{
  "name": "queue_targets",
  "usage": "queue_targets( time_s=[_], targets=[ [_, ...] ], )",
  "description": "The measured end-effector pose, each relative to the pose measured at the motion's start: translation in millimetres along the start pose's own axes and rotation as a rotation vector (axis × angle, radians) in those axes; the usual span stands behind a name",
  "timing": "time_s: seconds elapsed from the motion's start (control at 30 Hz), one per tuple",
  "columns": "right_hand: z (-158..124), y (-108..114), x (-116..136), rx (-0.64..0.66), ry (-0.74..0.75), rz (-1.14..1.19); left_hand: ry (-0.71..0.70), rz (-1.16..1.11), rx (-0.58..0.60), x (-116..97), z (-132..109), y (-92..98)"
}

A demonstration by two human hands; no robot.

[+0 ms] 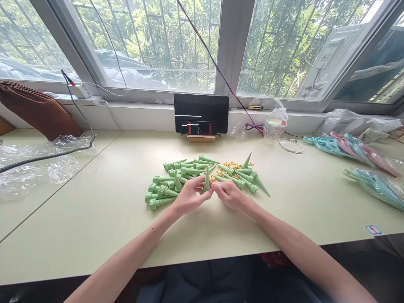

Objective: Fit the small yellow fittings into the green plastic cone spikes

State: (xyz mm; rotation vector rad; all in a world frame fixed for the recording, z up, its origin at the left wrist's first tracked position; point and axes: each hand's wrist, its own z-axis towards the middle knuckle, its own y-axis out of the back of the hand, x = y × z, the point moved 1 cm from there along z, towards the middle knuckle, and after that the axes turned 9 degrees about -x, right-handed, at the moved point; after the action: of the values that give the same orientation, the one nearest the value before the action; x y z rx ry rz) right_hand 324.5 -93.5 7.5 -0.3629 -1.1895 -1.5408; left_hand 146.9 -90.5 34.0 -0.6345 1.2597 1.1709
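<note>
My left hand (191,194) is closed around a green plastic spike (206,181), its pointed end up. Right beside it, my right hand (229,193) is pinched at the spike's side; whatever its fingertips hold is too small and hidden to make out. Many more green spikes (162,202) with ridged caps lie heaped to the left of and behind my hands. Others (248,176) lie to the right, and a few point upward. Among them, behind my right hand, is a pile of small yellow plastic pieces (232,165).
A dark tablet (202,108) with a phone (202,127) before it leans by the window. Clear plastic wrap (59,164) and a brown pouch (41,109) lie left. Pink and teal hangers (356,149), a bagged cup (275,124) and a white cable (291,145) are right.
</note>
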Motion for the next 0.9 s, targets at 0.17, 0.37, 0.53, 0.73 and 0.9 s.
queue_targets(
  time_s=[0.17, 0.37, 0.53, 0.73, 0.9],
  targets=[
    [0.1, 0.0, -0.4, 0.001, -0.014, -0.003, -0.029, 0.055, -0.004, 3.0, -1.5, 0.6],
    [0.2, -0.2, -1.1, -0.006, -0.027, 0.0, -0.073, 0.115, -0.011, 3.6, -2.4, 0.9],
    [0.1, -0.1, -1.1, -0.008, -0.037, 0.012, -0.092, 0.147, -0.017, 3.2, -1.9, 0.7],
    [0.2, -0.4, -1.5, -0.012, -0.034, 0.039, -0.111, 0.173, -0.026, 3.7, -1.7, 0.5],
    [0.3, -0.5, -1.4, -0.017, -0.042, 0.056, -0.128, 0.178, -0.037, 3.9, -1.9, 0.3]
  ],
)
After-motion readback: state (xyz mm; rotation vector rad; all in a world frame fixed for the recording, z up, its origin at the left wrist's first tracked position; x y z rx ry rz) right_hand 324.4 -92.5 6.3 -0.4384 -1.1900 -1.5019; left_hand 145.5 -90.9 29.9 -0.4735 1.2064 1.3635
